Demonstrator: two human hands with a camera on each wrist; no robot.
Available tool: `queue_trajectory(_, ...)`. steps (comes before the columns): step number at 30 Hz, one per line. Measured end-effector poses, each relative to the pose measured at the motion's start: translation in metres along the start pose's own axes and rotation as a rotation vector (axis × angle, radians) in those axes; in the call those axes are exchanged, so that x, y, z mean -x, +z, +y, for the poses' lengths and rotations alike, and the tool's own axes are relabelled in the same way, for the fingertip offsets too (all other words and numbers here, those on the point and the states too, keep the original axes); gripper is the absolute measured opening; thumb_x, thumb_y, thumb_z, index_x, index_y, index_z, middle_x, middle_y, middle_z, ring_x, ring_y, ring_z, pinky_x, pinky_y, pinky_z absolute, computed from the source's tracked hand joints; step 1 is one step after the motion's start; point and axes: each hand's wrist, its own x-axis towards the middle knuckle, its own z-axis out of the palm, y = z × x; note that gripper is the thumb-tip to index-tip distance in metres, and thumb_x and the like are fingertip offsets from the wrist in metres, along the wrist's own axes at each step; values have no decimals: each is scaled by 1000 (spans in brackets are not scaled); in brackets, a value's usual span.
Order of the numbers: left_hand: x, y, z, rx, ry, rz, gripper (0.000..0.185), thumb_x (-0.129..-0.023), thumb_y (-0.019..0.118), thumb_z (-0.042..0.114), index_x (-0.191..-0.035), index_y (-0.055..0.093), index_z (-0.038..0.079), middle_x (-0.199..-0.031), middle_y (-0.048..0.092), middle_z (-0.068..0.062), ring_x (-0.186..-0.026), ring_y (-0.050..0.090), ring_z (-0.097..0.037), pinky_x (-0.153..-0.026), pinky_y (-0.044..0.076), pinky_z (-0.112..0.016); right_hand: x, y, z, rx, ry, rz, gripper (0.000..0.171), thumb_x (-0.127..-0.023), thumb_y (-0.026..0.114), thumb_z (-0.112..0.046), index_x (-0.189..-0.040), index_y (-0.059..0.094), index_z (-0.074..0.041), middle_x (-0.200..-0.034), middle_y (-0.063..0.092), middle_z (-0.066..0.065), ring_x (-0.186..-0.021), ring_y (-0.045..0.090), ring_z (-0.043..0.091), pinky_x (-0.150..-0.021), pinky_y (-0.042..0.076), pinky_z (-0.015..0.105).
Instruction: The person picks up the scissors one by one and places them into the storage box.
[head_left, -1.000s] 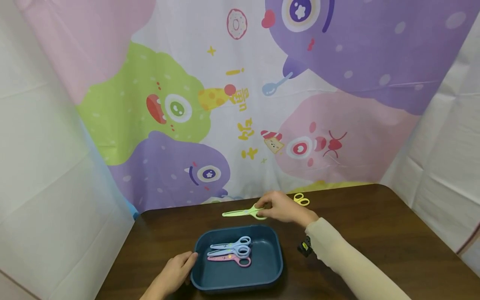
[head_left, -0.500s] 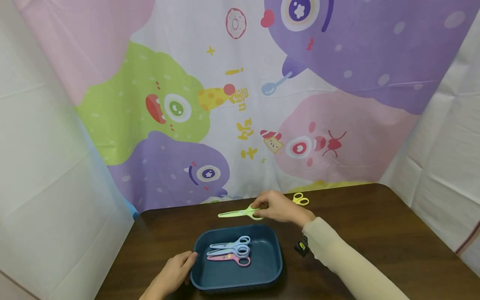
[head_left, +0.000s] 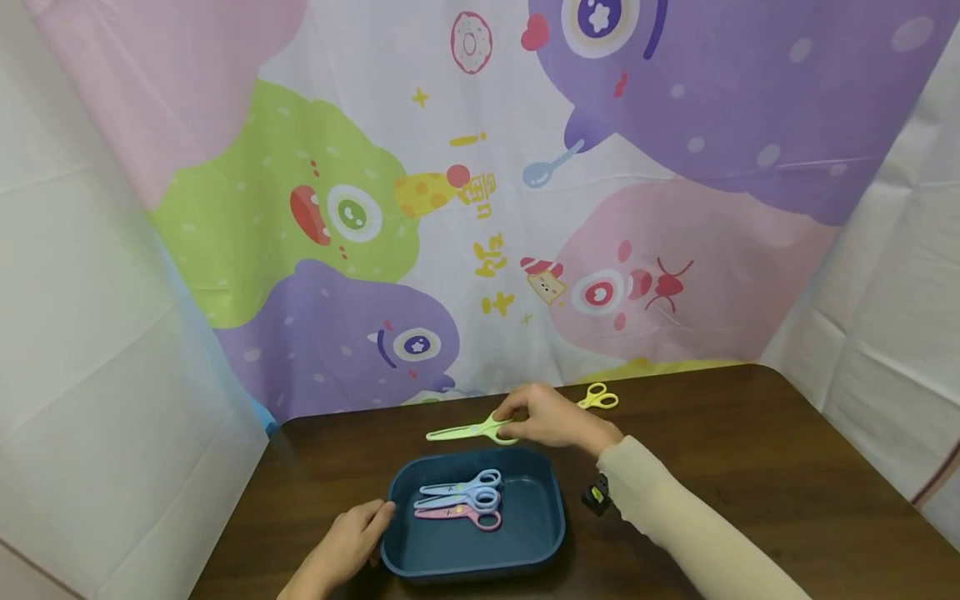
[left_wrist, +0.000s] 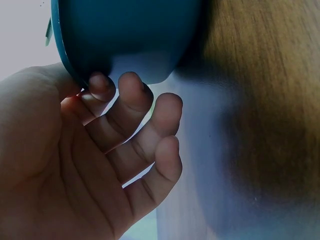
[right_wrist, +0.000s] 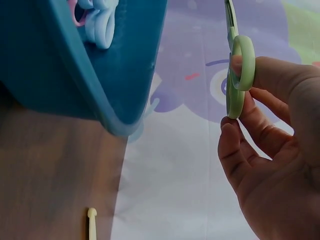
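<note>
My right hand (head_left: 551, 415) pinches a pair of light green scissors (head_left: 459, 432) by the handle loops, above the table behind a dark blue bin (head_left: 553, 533). In the right wrist view the scissors' loops (right_wrist: 244, 62) sit between thumb and fingers. My left hand (head_left: 347, 540) holds the bin's left rim. The left wrist view shows its thumb going over the edge and its fingers curled by the outer wall (left_wrist: 130, 30). Inside the bin lie two light blue scissors (head_left: 486, 501) and one pink pair (head_left: 489, 521), overlapping, blades to the left.
Yellow scissors (head_left: 602, 398) lie on the brown table (head_left: 750, 467) near its back edge, partly hidden by my right hand. A curtain (head_left: 495, 350) printed with cartoon monsters hangs right behind the table, with white cloth (head_left: 97, 333) at the sides.
My right hand has moved slightly left with the green scissors, which now hang nearer the bin's back rim. The left hand and the bin stay put.
</note>
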Motion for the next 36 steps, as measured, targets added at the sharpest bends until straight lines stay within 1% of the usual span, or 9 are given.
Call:
queue_trajectory(4, -1, 0, 0, -2, -3, -3, 45, -111, 45, 38, -79, 55, 8, -61, 54, -3, -57, 54, -16, -57, 42, -28, -1, 4, -3, -18, 13, -12, 16, -91, 80, -20, -107, 81, -15, -102, 75, -3, -92, 67, 10, -80, 57, 26)
queue_trajectory(11, -1, 0, -3, 4, 11, 2, 45, -110, 45, 38, -78, 54, 9, -61, 54, -3, -57, 53, -16, -57, 42, -29, -5, 12, -6, -39, -9, -23, 16, -91, 80, -19, -106, 81, -13, -102, 75, -2, -94, 68, 15, -81, 57, 24)
queue_trajectory(16, -1, 1, -3, 7, 18, 5, 45, -110, 46, 38, -77, 54, 9, -60, 53, -2, -56, 54, -16, -57, 44, -28, -6, 17, -6, -45, 2, -35, 17, -91, 80, -21, -107, 81, -15, -102, 74, -5, -93, 67, 11, -81, 56, 23)
queue_trajectory(20, -1, 1, -2, 12, 26, 6, 45, -110, 46, 37, -76, 53, 9, -60, 53, -3, -55, 55, -17, -56, 45, -28, -5, 21, -7, -36, -4, -58, 17, -91, 80, -22, -107, 81, -16, -102, 75, -6, -91, 67, 8, -81, 56, 22)
queue_trajectory(25, -1, 1, -2, 26, 16, 2, 45, -110, 47, 38, -77, 53, 8, -61, 53, -4, -56, 56, -18, -56, 45, -29, -4, 25, -8, -31, 0, -100, 15, -91, 81, -22, -105, 81, -16, -101, 75, -6, -90, 67, 5, -81, 56, 22)
queue_trajectory(30, 0, 1, -2, 28, 4, 12, 46, -110, 47, 40, -77, 53, 8, -61, 53, -3, -56, 56, -18, -56, 46, -29, -4, 30, -15, -5, 15, -147, 13, -90, 81, -20, -102, 82, -16, -99, 75, -6, -88, 65, 4, -80, 55, 21)
queue_trajectory(36, 0, 1, -2, 35, -3, 4, 46, -110, 46, 41, -79, 54, 8, -62, 53, -2, -58, 57, -18, -56, 46, -30, -7, 36, -17, 8, -1, -157, 13, -89, 81, -20, -101, 82, -15, -98, 76, -7, -88, 65, 5, -80, 54, 21)
